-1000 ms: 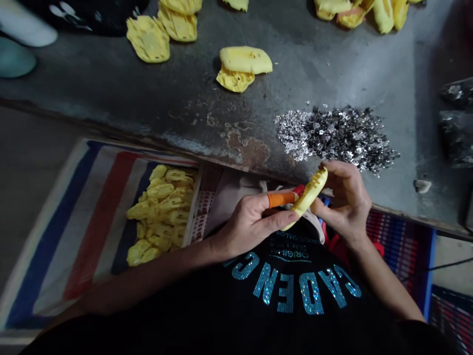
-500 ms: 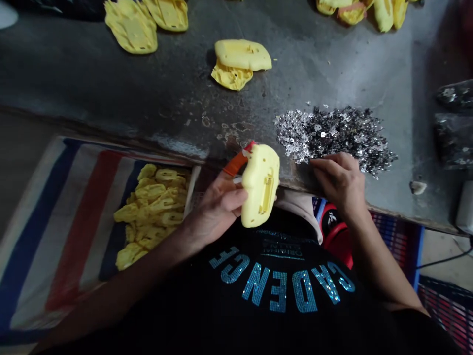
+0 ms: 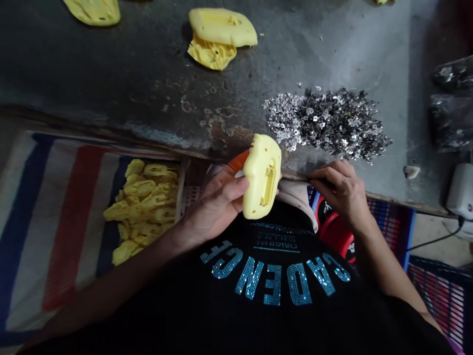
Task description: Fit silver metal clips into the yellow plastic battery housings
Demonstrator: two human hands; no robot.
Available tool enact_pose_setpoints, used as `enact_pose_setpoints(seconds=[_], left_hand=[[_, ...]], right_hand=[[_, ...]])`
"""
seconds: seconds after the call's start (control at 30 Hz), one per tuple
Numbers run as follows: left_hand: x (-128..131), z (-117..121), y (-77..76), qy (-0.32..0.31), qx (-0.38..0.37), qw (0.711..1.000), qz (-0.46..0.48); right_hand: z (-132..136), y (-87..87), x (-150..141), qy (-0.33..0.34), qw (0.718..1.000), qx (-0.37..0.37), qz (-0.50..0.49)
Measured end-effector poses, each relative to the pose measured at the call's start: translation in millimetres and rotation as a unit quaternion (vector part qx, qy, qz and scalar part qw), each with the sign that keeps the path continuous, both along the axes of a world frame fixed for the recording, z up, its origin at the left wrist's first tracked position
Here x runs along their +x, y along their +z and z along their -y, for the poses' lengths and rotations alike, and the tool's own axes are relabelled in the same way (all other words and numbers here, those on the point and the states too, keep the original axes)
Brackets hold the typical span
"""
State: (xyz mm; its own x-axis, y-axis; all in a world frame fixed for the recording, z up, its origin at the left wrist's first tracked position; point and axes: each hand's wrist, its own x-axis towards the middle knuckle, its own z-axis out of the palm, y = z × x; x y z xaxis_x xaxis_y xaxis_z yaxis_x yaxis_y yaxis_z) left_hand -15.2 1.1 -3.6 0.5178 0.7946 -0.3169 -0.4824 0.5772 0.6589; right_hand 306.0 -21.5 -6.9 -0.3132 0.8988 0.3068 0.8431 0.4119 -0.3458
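In the head view my left hand (image 3: pixel 216 199) grips a yellow plastic housing (image 3: pixel 254 185) by its side, thumb on the near face. A slot-shaped battery compartment with metal contacts in it faces me. An orange cover wraps one of that hand's fingers. My right hand (image 3: pixel 342 185) is pinched closed at the table's front edge, just below a heap of small shiny metal pieces (image 3: pixel 332 123). Whatever sits between those fingertips is too small to make out. The two hands are apart.
Two yellow housing parts (image 3: pixel 223 29) lie on the grey table (image 3: pixel 148 64), one leaning on the other. Yellow parts (image 3: pixel 148 197) fill a container at left beside a striped sheet (image 3: pixel 70 222). Bagged metal pieces (image 3: pixel 453 123) and a white plug (image 3: pixel 460 192) are at right.
My right hand has drawn back from the metal heap to the table edge, still pinched. The view has shifted, so the table's things appear higher and further left. My left hand keeps its hold.
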Motion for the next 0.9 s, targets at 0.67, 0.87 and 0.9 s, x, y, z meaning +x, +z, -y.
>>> enact_pose_setpoints(seconds=[0.67,0.87,0.9], left_hand=[[27,12,-5.7,-0.101,-0.088,0.981,0.137],[25,16,-5.6,-0.108,-0.082,0.981,0.14],[25,16,-5.8,-0.108,-0.081,0.981,0.141]], right_hand=[[-3,42.7,-43,0.035,0.917,-0.131,-0.376],[-7,44.8,-61,0.051,0.925,-0.116,-0.358],[-7,44.5,-61,0.05,0.928,-0.109,-0.352]])
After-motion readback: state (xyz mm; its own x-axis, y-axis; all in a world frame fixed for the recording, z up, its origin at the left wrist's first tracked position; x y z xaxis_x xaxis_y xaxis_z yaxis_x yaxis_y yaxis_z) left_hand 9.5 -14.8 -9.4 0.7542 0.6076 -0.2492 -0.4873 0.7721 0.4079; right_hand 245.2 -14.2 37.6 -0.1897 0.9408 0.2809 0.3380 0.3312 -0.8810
